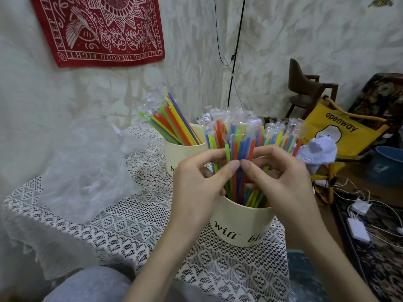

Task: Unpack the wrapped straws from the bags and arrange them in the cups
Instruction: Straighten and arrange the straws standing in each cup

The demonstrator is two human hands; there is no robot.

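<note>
Many wrapped straws (237,147) stand bunched in the near cup (239,225), gripped mid-length by both hands: left hand (196,182) and right hand (281,177) curl round the bunch, thumbs meeting in front. Beyond the grip, a second cup (181,153) holds more straws. Left of it, an empty bag (87,166) lies on the lace cloth (130,232).

Both hands close around the bundle of coloured wrapped straws (237,147) filling the near cream cup (241,225). The far cream cup (185,153), packed with straws, stands just behind. A crumpled clear plastic bag (87,168) occupies the lace-covered surface (130,232) on the left; bare lace lies nearer the person.
</note>
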